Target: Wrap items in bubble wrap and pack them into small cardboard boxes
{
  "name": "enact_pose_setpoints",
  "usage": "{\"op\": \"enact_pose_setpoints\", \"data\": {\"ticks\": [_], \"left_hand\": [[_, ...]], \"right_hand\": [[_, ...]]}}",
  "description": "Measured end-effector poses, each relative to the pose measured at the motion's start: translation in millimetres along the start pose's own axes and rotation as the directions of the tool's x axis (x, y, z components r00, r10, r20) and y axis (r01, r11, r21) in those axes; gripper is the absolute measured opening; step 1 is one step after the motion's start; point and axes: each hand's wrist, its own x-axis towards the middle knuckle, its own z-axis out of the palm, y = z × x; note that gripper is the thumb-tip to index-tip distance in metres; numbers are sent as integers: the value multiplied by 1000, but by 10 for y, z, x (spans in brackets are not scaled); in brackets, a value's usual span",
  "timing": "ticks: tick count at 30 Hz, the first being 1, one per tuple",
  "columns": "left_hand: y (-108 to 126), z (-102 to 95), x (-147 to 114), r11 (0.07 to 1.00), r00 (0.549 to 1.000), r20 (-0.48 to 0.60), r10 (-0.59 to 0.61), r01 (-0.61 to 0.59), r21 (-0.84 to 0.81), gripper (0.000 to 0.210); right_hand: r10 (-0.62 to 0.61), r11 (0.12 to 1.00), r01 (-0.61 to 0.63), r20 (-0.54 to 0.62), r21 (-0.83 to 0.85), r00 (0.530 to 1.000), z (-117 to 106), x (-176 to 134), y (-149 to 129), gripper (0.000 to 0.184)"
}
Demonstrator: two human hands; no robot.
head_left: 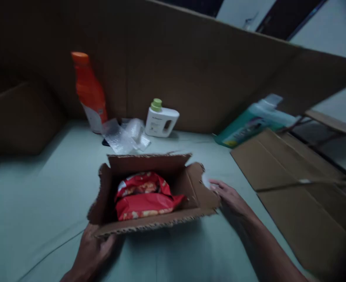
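Observation:
A small cardboard box (201, 192) with its top flaps up is between my two hands. Inside it lie shiny red snack packets (146, 201) with pictures of food on them; I cannot tell if there is more than one. My left hand (94, 247) holds the box at its front left corner, thumb along the front wall and fingers partly hidden beneath. On the other side, my right hand (229, 198) grips the right end, its fingers against the wall near a whitish patch.
Bubble wrap (127, 135) lies behind the box, close to an orange bottle (91, 94) and a white jug (162, 121) with a green cap. A teal liquid bottle (249, 121) leans at right beside flattened cardboard (296, 188). A tall cardboard wall (173, 70) bounds the back.

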Motion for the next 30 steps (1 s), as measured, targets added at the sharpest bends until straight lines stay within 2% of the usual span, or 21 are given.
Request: {"op": "enact_pose_setpoints", "data": {"ticks": [2, 3, 4, 5, 7, 9, 10, 12, 14, 17, 20, 23, 25, 26, 28, 30], "left_hand": [[65, -73, 16, 996, 999, 11, 31, -32, 79, 31], [103, -105, 20, 993, 999, 17, 45, -47, 113, 32], [142, -134, 20, 990, 998, 26, 49, -52, 135, 31], [179, -159, 16, 988, 998, 40, 42, -48, 149, 30], [244, -190, 5, 986, 998, 62, 4, -15, 164, 30], [305, -178, 19, 989, 999, 47, -22, 15, 146, 32], [340, -156, 47, 992, 999, 38, -19, 14, 125, 32], [423, -92, 161, 997, 1000, 23, 4, -5, 75, 30], [516, -23, 340, 999, 1000, 25, 15, -16, 36, 26], [630, 62, 632, 1000, 999, 46, 8, -8, 20, 27], [663, 136, 808, 999, 996, 80, -30, 28, 22, 34], [593, 176, 787, 999, 996, 90, -25, 29, -39, 53], [502, 156, 660, 995, 997, 74, -36, 43, -95, 67], [455, 128, 569, 991, 996, 66, -54, 61, -116, 72], [380, 45, 346, 986, 995, 47, -88, 93, -136, 75], [362, -48, 99, 988, 995, 37, -94, 98, -119, 69]], "right_hand": [[-94, 980, 53, -214, -191, 972, -63, -258, 29, 43], [-173, 959, 94, -290, -267, 941, -67, -365, 9, 41], [-247, 939, 150, -304, -308, 920, -50, -462, -27, 37], [-310, 923, 223, -260, -315, 915, -9, -552, -73, 35], [-418, 885, 389, -71, -255, 906, 152, -702, -172, 38], [-497, 847, 508, 107, -157, 861, 397, -795, -255, 46], [-510, 841, 529, 164, -112, 845, 535, -813, -286, 48], [-478, 868, 495, 207, -39, 854, 798, -791, -332, 45], [-414, 907, 420, 185, 6, 891, 999, -707, -366, 39], [-373, 927, 374, 121, 13, 920, 1143, -539, -407, 34], [-429, 896, 436, 88, -82, 899, 1123, -428, -399, 35], [-559, 774, 527, 14, -350, 829, 974, -406, -285, 39], [-585, 687, 481, -23, -545, 810, 813, -407, -145, 40], [-567, 667, 431, -39, -608, 823, 718, -407, -62, 41], [-494, 698, 329, -95, -636, 864, 512, -413, 104, 40], [-397, 817, 244, -205, -522, 895, 311, -462, 227, 38]]}}
